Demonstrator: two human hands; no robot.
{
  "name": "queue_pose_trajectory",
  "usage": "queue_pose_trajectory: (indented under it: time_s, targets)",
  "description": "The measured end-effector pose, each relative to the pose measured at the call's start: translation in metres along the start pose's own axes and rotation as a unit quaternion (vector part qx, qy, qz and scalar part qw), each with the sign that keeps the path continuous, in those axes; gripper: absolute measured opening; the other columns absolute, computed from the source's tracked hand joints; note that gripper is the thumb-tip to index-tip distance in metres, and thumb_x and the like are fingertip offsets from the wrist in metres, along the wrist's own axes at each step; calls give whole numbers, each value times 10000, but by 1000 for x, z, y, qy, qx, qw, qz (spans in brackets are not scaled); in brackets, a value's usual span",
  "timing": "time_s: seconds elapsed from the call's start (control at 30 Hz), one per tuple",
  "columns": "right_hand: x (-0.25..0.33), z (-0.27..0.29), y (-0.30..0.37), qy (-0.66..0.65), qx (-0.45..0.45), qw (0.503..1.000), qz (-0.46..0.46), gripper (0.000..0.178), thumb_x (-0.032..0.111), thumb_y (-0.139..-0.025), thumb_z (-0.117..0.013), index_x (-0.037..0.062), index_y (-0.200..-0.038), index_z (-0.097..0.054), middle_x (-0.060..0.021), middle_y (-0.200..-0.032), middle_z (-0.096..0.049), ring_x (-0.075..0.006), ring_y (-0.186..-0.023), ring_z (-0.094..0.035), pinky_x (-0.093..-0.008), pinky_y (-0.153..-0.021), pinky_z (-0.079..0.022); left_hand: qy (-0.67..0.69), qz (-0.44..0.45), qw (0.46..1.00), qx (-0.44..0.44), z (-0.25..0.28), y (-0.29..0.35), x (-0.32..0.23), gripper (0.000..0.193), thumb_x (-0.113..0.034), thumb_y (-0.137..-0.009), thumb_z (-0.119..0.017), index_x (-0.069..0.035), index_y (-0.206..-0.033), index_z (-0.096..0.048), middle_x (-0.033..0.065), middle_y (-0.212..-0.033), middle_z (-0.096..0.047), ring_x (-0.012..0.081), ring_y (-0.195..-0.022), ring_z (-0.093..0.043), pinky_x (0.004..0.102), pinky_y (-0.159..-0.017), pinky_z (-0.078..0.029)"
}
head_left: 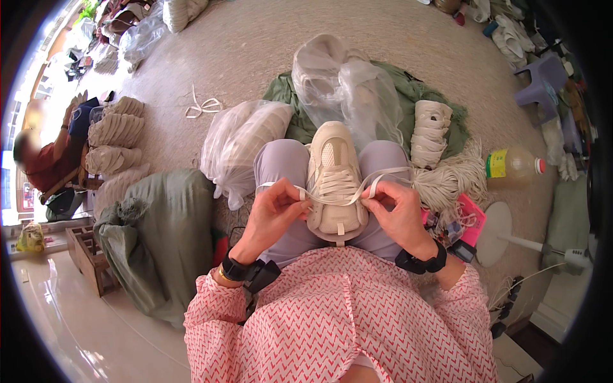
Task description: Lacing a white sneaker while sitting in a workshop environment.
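Observation:
A beige sneaker (330, 220) rests between my knees, its toe pointing away from me. White lacing crosses over its tongue. My left hand (271, 214) pinches one end of the shoelace (350, 203) beside the shoe's left edge. On the other side, my right hand (397, 212) grips the lace's other end between thumb and fingers. The lace spans slackly across the tongue between both hands, and its free ends trail outward past my fingers.
Plastic bags of shoes (246, 140) lie ahead on a green sack (276, 96). At right are stacked shoe parts (430, 131), a bundle of laces (450, 182), a pink tray (471, 220) and a bottle (514, 164). A full green sack (169, 242) stands left; another person (48, 156) sits beyond.

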State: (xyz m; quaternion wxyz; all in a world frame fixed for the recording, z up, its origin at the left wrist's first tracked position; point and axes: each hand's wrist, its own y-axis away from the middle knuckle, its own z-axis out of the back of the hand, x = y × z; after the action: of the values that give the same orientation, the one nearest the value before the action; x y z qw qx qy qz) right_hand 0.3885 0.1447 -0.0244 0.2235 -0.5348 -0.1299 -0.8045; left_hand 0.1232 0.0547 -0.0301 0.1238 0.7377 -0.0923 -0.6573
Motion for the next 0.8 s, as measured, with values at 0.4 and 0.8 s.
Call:
queue_pose_trajectory:
  time_s: [0.4, 0.8]
  targets:
    - [-9, -3, 3, -7, -3, 999, -47, 141, 0, -870, -789, -20, -967, -690, -95, -813, -743, -152, -744, -742, -279, -702, -591, 54, -16, 998, -4, -4, -3, 9, 98, 31, -990, -682, 6, -986, -587, 84, -1048, -705, 115, -902, -688, 269, -830, -589]
    - [0, -4, 4, -8, -17, 1000, -16, 109, -41, -900, -741, -40, -999, -696, -98, -872, -733, -153, -753, -726, -282, -715, -578, -309, -186, 931, -59, -23, 2, -12, 163, 89, -867, -709, 12, -891, -567, 82, -861, -633, 181, -779, -653, 298, -715, -535]
